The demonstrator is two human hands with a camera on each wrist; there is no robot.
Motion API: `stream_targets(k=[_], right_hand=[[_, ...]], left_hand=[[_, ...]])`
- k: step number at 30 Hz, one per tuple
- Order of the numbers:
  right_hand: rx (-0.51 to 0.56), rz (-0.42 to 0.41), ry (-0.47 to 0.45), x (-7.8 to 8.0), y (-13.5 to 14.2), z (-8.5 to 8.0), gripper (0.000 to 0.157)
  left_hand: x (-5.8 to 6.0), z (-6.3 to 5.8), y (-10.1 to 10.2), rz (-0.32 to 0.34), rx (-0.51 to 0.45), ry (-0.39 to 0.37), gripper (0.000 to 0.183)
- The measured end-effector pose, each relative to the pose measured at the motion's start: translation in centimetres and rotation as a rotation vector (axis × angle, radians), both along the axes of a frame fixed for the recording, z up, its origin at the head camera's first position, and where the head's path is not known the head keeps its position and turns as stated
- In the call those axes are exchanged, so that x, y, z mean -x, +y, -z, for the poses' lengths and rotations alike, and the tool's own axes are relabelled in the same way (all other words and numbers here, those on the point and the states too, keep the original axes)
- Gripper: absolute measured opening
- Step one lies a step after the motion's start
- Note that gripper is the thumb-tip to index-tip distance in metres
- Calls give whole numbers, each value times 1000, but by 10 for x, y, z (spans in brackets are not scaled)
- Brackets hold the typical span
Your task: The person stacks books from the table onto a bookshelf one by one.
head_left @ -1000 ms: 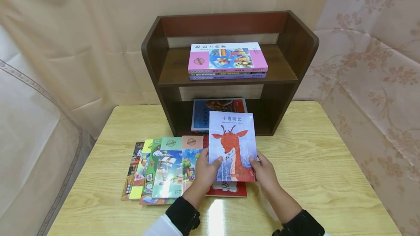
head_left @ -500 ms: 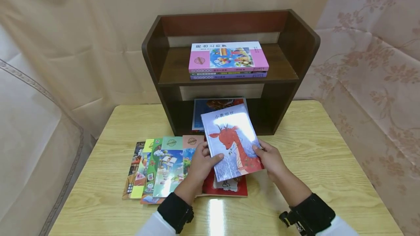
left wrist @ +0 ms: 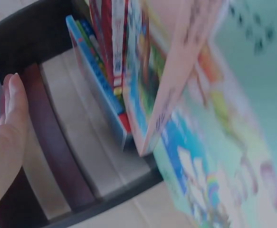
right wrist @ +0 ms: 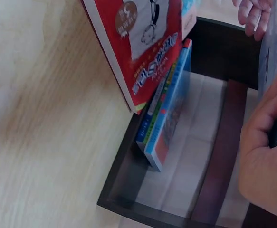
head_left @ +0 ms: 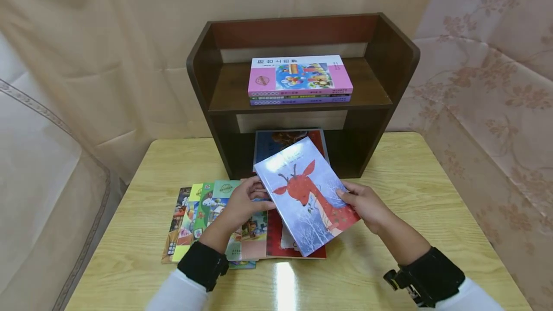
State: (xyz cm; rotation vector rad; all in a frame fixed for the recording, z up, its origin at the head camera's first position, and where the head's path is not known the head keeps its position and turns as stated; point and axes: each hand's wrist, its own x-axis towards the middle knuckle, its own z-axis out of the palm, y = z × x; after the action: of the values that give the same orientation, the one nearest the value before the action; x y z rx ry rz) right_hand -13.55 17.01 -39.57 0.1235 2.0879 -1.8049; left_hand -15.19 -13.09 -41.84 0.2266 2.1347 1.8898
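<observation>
Over the surface (head_left: 432, 205), pinched aslant by right fingers (head_left: 357, 189): a pale blue book (head_left: 298, 191), red deer on its glossy cover. Flanked at the left edge by loosely spread left fingers (head_left: 250, 185). Held before the shelf (head_left: 298, 32), hiding part of a red book (head_left: 318, 252) beside fanned books (head_left: 205, 203).

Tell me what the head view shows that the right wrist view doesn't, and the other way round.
Head only: the red deer on the held book and the pink-topped stack on the upper shelf.
Right wrist only: a green spine among the shelved books.
Both: the held book, left hand, right hand, red book and bookshelf.
</observation>
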Motion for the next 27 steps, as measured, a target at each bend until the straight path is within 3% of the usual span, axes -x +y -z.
stream_targets(k=[6, 10, 19, 23, 27], right_hand=[[30, -97, -11, 3, 6, -10, 55], [49, -154, -33, 7, 10, -19, 55], [84, -301, -82, 16, 18, -33, 58], [90, -342, -93, 22, 18, -34, 57], [102, -359, -100, 28, 17, -38, 56]], left_hand=[[3, -12, -13, -26, 66, 26, 65], [4, -18, -18, -27, 100, 25, 77], [1, -28, -23, 149, 156, 139, 109], [-2, -35, -26, 243, 188, 179, 111], [-6, -41, -28, 293, 196, 183, 106]])
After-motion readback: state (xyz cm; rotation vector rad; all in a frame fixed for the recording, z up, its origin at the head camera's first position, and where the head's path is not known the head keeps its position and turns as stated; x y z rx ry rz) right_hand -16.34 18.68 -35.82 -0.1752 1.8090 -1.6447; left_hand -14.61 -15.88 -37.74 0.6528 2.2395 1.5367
